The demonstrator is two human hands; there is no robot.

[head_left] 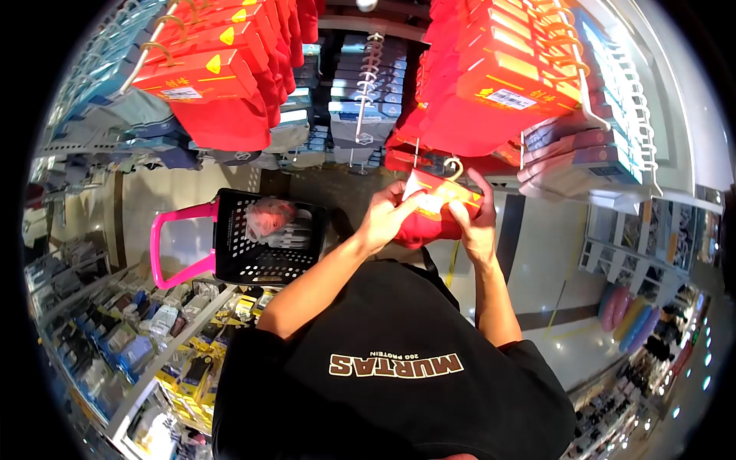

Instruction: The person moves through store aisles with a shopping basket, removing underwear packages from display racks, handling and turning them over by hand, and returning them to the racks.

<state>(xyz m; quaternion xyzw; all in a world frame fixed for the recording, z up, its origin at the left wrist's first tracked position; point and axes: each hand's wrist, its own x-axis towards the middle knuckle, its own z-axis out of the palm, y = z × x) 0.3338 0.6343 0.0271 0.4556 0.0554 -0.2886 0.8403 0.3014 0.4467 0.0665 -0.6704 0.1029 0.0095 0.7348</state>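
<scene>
Between my two hands is a red garment pack [424, 231], with folded red cloth below a red and yellow card header and a pale hook on top. My left hand [383, 220] grips its left side, thumb lying across the front of the card. On the right edge, my right hand [478, 225] has its thumb on the front and its fingers behind, partly hidden. Similar red packs [491, 100] hang on a rod just beyond my hands, and more red packs [222, 77] hang at the upper left.
A black shopping basket [230, 264] with a pink handle [159, 238] stands on the floor to my left, holding clear-wrapped items. Grey-blue packs [368, 100] hang between the red rows. Sock racks [146, 330] stand at lower left, another display rack [636, 261] at right.
</scene>
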